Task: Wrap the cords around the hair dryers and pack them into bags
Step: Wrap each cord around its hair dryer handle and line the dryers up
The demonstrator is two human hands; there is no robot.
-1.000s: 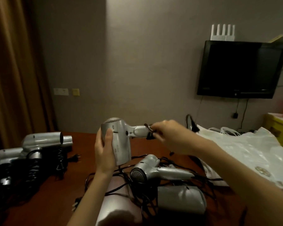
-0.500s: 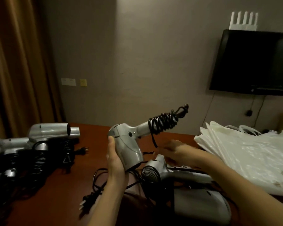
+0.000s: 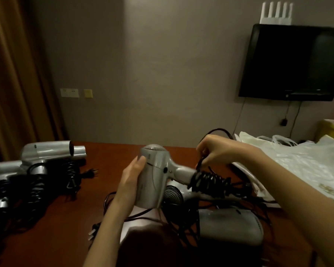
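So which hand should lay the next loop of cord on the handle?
Right hand: it already pinches the cord just above the wrapped handle. The left hand grips the hair dryer body.

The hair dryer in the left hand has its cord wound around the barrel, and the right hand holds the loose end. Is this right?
Not quite. The head view shows the cord wound around the handle, not the barrel, of the hair dryer. The left hand holds it, and the right hand holds the loose end.

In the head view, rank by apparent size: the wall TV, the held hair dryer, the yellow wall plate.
1. Wall TV, though it hangs farther away.
2. Held hair dryer, gripped by the left hand; nearness inflates it.
3. Yellow wall plate, smallest.
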